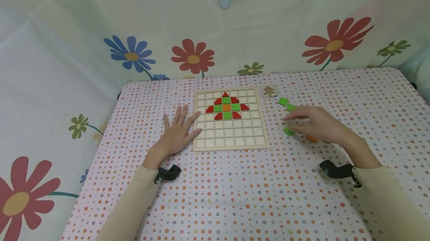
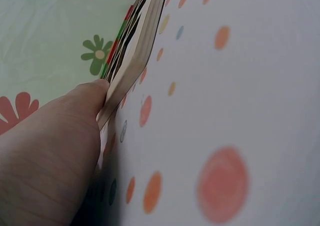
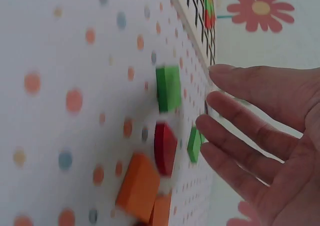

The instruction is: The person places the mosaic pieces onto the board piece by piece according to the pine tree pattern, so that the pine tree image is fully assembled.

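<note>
A wooden grid board (image 1: pixel 209 133) lies on the table, with red, green and orange tiles making a tree-like figure in its upper middle. My left hand (image 1: pixel 176 134) rests flat at the board's left side, fingers spread, thumb and a fingertip touching the frame. To the right of the board, my right hand (image 1: pixel 317 123) hovers over loose tiles, its fingers extended and holding nothing. Beneath it are a green square tile (image 1: pixel 289 131) and an orange tile (image 1: pixel 311 138). The right wrist view also shows a red curved tile (image 3: pixel 165 148) between green and orange ones.
A small pattern card (image 1: pixel 269 91) with a brown tree shape lies by the board's upper right corner. Two more green tiles (image 1: pixel 283 101) lie beyond my right hand. The table wears a dotted cloth (image 1: pixel 235 188); a flowered curtain (image 1: pixel 161 17) hangs behind it.
</note>
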A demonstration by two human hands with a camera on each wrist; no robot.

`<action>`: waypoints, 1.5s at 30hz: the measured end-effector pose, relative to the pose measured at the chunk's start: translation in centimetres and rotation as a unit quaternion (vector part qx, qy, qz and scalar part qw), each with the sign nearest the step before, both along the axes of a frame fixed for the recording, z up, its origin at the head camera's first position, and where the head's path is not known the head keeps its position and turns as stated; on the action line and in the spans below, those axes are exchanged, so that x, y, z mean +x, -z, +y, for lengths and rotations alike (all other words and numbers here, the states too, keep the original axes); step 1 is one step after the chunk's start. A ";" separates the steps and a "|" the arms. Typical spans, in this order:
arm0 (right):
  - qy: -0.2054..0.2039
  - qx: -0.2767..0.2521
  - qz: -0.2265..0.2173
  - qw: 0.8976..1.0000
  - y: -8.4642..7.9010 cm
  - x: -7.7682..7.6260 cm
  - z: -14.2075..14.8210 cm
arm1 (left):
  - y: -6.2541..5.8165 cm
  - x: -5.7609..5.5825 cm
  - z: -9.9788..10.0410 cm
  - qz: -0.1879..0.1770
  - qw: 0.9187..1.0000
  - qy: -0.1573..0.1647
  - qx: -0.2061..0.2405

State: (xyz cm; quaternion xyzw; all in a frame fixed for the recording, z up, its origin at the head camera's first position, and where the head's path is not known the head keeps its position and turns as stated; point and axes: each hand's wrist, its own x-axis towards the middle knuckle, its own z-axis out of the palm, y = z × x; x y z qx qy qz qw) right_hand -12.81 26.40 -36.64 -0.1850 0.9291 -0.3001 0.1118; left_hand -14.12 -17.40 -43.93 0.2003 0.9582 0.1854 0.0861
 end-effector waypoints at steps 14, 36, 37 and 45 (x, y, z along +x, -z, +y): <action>0.032 0.038 -0.015 0.999 1.5 0.0 3.7 | 0.1 -0.2 0.0 -0.002 1.000 -0.001 -0.013; 0.025 0.071 -0.004 0.997 1.7 -0.7 2.9 | 0.1 -0.2 0.1 -0.010 1.000 -0.002 -0.017; 0.029 0.074 -0.004 0.997 1.7 -0.7 2.8 | 0.1 -0.2 0.1 -0.010 1.000 -0.002 -0.017; 0.027 0.072 -0.016 0.997 1.5 -1.1 2.8 | 0.1 -0.3 0.1 -0.008 1.000 -0.001 -0.022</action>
